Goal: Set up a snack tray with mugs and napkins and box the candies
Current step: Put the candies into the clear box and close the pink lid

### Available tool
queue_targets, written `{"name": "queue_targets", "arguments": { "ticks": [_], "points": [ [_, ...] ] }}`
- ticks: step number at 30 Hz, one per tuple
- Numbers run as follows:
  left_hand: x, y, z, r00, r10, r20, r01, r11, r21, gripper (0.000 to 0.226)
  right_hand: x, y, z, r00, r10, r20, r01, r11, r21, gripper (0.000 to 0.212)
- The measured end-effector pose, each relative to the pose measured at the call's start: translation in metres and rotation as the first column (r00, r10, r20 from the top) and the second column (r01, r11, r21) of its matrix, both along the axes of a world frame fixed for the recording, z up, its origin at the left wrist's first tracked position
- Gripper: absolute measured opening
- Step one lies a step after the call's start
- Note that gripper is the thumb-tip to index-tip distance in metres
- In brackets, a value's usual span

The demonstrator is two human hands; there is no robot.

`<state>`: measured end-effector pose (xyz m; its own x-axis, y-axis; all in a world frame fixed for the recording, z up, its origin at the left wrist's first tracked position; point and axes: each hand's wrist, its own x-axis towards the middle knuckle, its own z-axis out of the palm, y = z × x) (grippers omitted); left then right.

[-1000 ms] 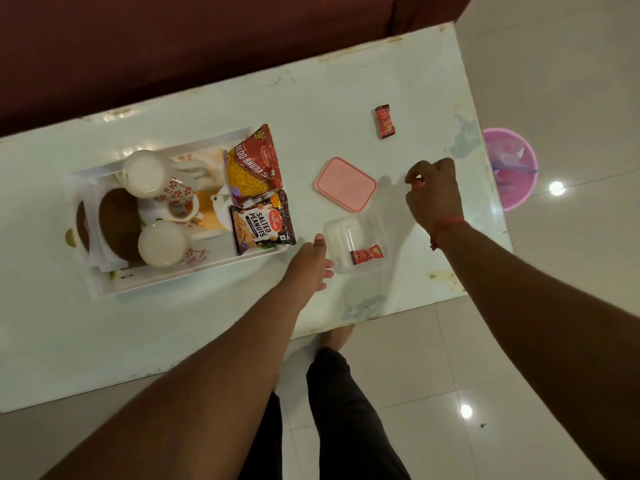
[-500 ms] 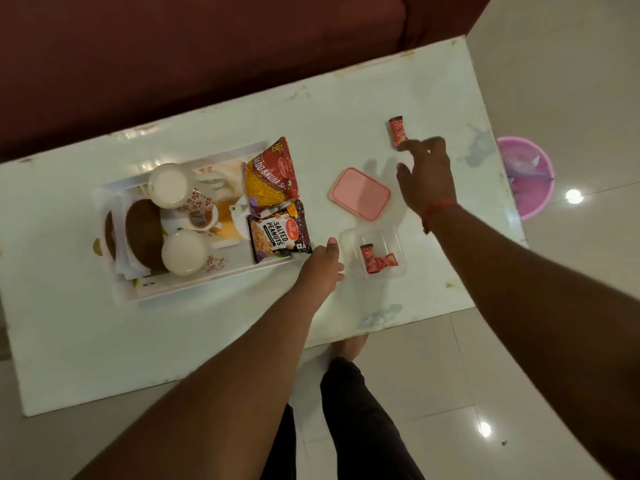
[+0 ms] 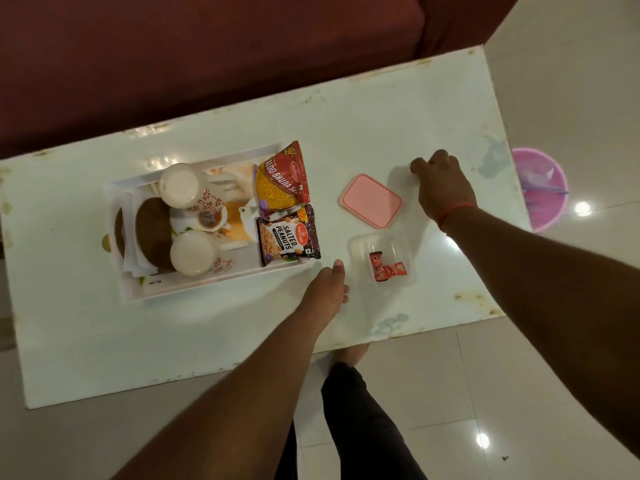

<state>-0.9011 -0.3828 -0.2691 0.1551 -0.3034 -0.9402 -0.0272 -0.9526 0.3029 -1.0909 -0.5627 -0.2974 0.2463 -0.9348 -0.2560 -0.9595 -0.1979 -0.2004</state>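
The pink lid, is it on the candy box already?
No, the pink lid lies flat on the table beside the open candy box.

The scene is dimly and warmly lit from overhead. Lamp reflections are seen as bright spots on the floor point(image 3: 583, 208) and as glare patches on the glossy table point(image 3: 346, 126). Soft shadows are cast beside the lid point(image 3: 370, 200). Straight edges are bowed by wide-angle distortion. Detail is slightly softened throughout.
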Motion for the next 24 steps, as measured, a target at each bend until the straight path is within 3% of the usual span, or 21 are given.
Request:
{"name": "queue_targets", "arguments": {
  "ticks": [3,5,8,10,14,19,22,24],
  "points": [
    [0.0,0.0,0.004,0.999,0.006,-0.035,-0.006,1.0,0.004,0.054,-0.011,0.035,0.005,0.95,-0.231,0.208,0.231,0.973,0.026,0.037],
    [0.0,0.001,0.004,0.999,-0.011,-0.037,0.011,1.0,-0.006,0.055,-0.013,0.06,0.017,0.838,-0.388,0.384,0.382,0.919,0.095,0.033],
    [-0.002,0.001,0.003,0.999,-0.017,-0.042,0.017,1.0,0.002,0.055,-0.01,0.101,0.041,0.69,-0.452,0.565,0.429,0.884,0.184,0.029],
    [-0.005,0.001,0.002,0.999,-0.023,-0.045,0.023,1.0,0.01,0.054,-0.002,0.127,0.053,0.676,-0.419,0.606,0.395,0.901,0.182,0.029],
    [-0.009,0.002,0.005,0.998,-0.041,-0.055,0.042,0.999,0.007,0.054,0.012,0.148,0.057,0.755,-0.35,0.555,0.36,0.928,0.095,0.031],
    [-0.007,0.008,0.008,0.997,-0.045,-0.065,0.046,0.999,0.003,0.055,0.011,0.107,0.046,0.751,-0.381,0.54,0.462,0.887,-0.017,0.027],
    [-0.005,0.012,0.005,0.997,-0.024,-0.074,0.025,0.999,0.02,0.056,0.025,0.058,0.034,0.871,-0.303,0.387,0.292,0.952,0.088,0.027],
    [-0.002,0.016,0.002,0.998,-0.032,-0.053,0.033,0.999,0.019,0.054,0.039,0.03,0.026,0.959,-0.206,0.193,0.161,0.961,0.225,0.034]
  ]
}}
